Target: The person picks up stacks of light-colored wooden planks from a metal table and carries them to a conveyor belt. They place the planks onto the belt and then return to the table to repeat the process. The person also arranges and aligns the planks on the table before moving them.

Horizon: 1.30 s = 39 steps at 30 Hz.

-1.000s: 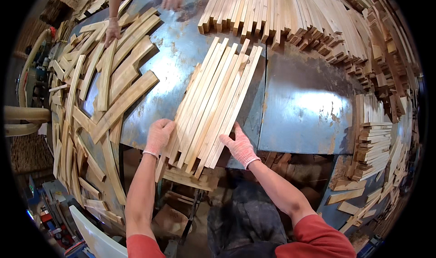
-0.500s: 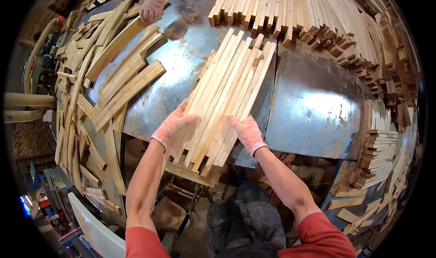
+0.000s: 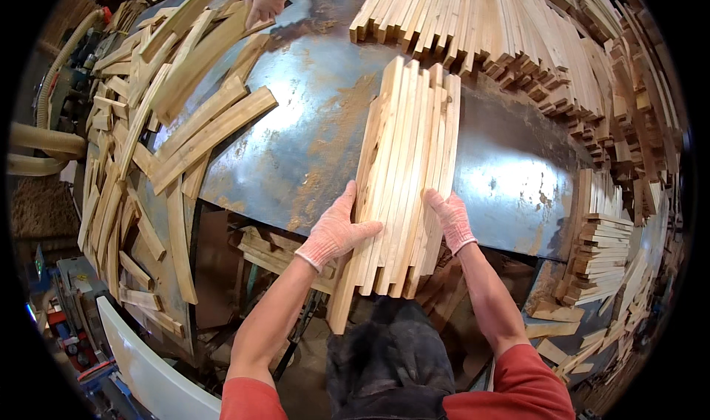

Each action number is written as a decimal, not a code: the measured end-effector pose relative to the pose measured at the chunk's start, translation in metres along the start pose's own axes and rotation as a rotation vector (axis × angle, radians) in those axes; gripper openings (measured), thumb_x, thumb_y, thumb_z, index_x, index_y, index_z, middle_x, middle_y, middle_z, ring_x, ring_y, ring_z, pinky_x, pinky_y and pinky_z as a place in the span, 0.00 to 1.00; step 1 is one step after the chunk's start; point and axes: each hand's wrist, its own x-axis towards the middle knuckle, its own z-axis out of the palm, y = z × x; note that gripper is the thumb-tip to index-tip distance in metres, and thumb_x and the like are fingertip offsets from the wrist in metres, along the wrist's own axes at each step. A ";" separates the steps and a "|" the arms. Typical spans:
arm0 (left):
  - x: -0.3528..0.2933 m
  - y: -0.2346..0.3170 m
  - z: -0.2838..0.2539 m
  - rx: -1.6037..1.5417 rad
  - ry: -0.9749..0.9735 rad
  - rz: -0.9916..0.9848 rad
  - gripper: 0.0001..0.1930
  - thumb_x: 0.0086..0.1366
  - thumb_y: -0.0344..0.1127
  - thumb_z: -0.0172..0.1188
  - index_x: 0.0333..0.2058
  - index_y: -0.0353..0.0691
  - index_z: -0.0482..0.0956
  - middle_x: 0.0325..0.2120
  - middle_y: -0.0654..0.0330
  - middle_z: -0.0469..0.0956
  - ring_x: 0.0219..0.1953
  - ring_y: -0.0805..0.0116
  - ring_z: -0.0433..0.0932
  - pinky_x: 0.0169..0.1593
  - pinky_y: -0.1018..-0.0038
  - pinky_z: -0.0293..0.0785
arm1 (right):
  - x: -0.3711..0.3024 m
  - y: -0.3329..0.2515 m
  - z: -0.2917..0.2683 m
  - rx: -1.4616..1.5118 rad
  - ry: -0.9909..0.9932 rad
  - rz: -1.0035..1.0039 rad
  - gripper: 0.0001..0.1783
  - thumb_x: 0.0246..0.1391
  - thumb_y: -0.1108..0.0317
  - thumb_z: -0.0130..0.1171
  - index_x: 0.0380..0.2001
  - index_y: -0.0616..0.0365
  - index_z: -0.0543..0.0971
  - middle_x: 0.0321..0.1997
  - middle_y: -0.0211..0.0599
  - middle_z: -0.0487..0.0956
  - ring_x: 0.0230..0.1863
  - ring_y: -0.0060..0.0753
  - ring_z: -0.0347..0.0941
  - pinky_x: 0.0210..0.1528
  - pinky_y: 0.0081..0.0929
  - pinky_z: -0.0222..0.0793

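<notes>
Between my two gloved hands is a bundle of wooden strips (image 3: 403, 161), lying side by side with their lengths pointing away from me. My left hand (image 3: 338, 230) grips its left side, thumb over the top. My right hand (image 3: 450, 217) presses in on the right side, thumb also on top; the other fingers of both hands are largely hidden. The near ends stick out past the metal table's edge and are uneven, one strip at the left reaching nearest to me. The far ends lie over the metal table (image 3: 296, 161).
Rows of stacked strips (image 3: 473, 21) fill the far right. Loose boards (image 3: 214, 143) lie piled at the left, where another person's gloved hand (image 3: 266, 0) holds a board. Shorter pieces (image 3: 610, 250) are stacked at the right. A ribbed hose (image 3: 48, 140) runs at the far left.
The bundle has moved right and turned to point more straight ahead, both my hands going with it. One left strip now sticks out toward me. The other person's board has shifted.
</notes>
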 end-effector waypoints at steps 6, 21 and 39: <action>0.025 -0.018 0.029 -0.089 -0.137 -0.114 0.57 0.59 0.54 0.76 0.78 0.32 0.56 0.68 0.42 0.74 0.68 0.53 0.76 0.71 0.63 0.70 | 0.004 -0.003 -0.014 -0.323 0.017 -0.097 0.36 0.59 0.54 0.74 0.64 0.63 0.76 0.54 0.42 0.87 0.50 0.33 0.83 0.56 0.33 0.78; 0.057 0.016 -0.027 0.615 -0.041 -0.021 0.49 0.74 0.71 0.46 0.79 0.37 0.56 0.76 0.41 0.60 0.79 0.40 0.56 0.81 0.55 0.48 | 0.027 0.028 -0.026 -0.402 0.032 -0.111 0.38 0.57 0.46 0.74 0.62 0.62 0.78 0.52 0.45 0.88 0.52 0.41 0.85 0.59 0.37 0.78; -0.047 0.021 0.081 -0.200 0.227 -0.075 0.63 0.56 0.50 0.73 0.79 0.31 0.42 0.78 0.38 0.53 0.78 0.41 0.58 0.78 0.59 0.60 | -0.036 0.014 -0.015 -0.068 0.072 -0.158 0.32 0.70 0.43 0.64 0.53 0.67 0.84 0.44 0.32 0.85 0.43 0.24 0.76 0.47 0.31 0.75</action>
